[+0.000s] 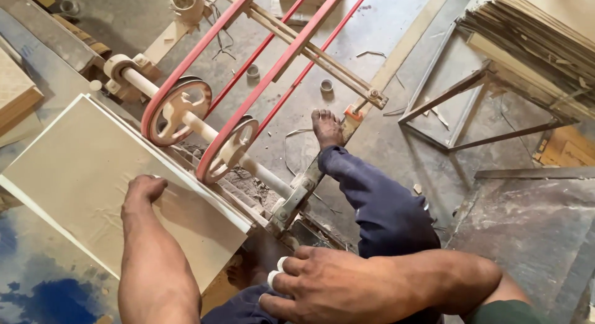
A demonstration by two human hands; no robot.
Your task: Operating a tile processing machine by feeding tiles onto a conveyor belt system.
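Pale wood makes up the flat board [93, 175] that lies on the left, tilted so 1 long edge runs beside the machine. The left hand [144, 189] rests on top of the board, near that edge. Its fingers are curled under a little and pressed down on the wood, not gripping anything.

The right hand [322, 287] sits low in the middle, resting on the person's knee in dark blue trousers [378, 206]. Its fingers are close together and bent, and 2 of them have white tape [277, 271] wrapped around them. I cannot tell if it holds anything.

Just past the board, 2 round wheels [180, 110] sit on a pale shaft [260, 172]. Red belts [260, 64] run from the wheels up and away toward the top. Everything here is dusty.

A bare foot [326, 129] at the end of the blue leg presses on a metal bar [347, 129] on the grey floor [372, 144]. A metal frame stand [458, 113] is on the right, with a stack of thin sheets [533, 39] on top of it. Small rings [326, 85] lie on the floor near the belts.
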